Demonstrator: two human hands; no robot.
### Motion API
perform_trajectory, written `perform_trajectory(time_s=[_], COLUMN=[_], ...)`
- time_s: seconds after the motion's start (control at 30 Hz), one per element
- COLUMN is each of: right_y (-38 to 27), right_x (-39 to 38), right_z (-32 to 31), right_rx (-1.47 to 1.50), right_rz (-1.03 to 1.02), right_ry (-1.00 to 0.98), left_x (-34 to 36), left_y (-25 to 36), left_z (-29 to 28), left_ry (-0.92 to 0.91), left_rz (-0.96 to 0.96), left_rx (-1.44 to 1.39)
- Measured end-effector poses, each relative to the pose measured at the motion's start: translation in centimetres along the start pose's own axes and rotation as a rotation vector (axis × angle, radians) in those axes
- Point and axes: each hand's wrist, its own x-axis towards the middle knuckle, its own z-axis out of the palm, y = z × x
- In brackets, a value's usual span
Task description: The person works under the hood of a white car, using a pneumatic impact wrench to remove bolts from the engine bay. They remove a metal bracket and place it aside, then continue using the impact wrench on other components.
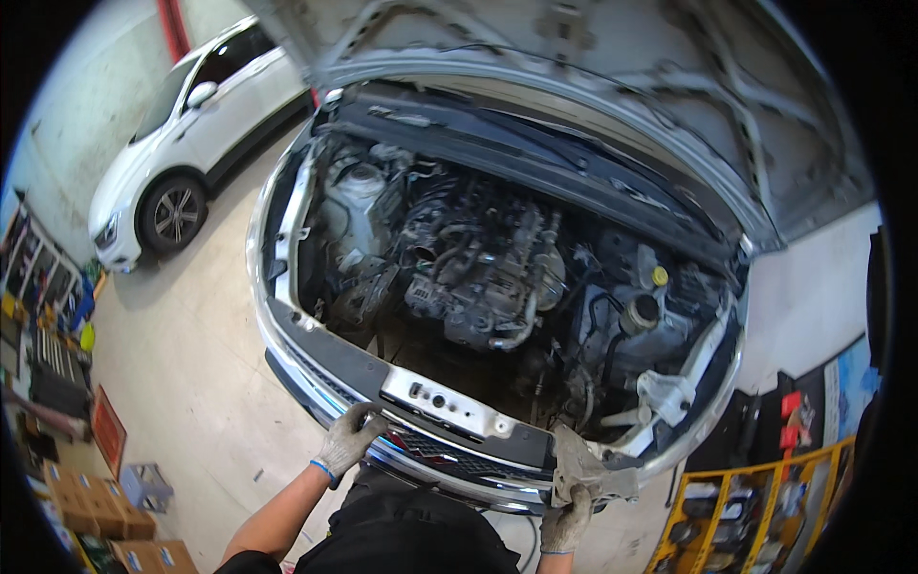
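Note:
In front of me a silver car stands with its hood (574, 43) raised and its engine (478, 268) exposed. My left hand (351, 440), in a grey-white work glove with a blue cuff, has its fingers curled over the upper edge of the front grille (449, 453). A white metal latch panel (445, 402) lies just beyond it. My right hand (566, 521), also gloved, grips the lower edge of a dirty grey, bracket-like part (585, 471) with an uneven outline. This part is held at the right front corner, overlapping the grille and the bumper. Its exact kind is unclear.
A white car (196, 124) is parked at the far left. Cardboard boxes (91, 502), a grey stool (147, 487) and a cluttered shelf (43, 316) line the left side. At the lower right is a yellow-framed rack (755, 507) full of parts.

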Motion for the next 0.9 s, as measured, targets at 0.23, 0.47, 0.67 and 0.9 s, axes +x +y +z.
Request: perform_trajectory(time_s=[0.23, 0.47, 0.67, 0.9], right_y=[3.4, 10.6, 15.8, 19.9], right_x=[-0.5, -2.6, -3.5, -5.0], right_z=[8.8, 23.5, 29.1, 32.9], right_rx=[-0.370, -0.557, -0.713, -0.982], right_rz=[-0.008, 0.055, 0.109, -0.134], right_ry=[0.032, 0.049, -0.042, 0.036], left_x=[3.2, 9.4, 15.9, 21.3], left_y=[-2.6, -7.0, -10.3, -10.9], left_z=[-7.0, -16.6, -23.0, -24.5], left_ry=[-0.190, -0.093, 0.023, -0.087], left_rz=[-0.116, -0.066, -0.119, -0.111], left_rx=[-0.691, -0.896, -0.966, -0.895])
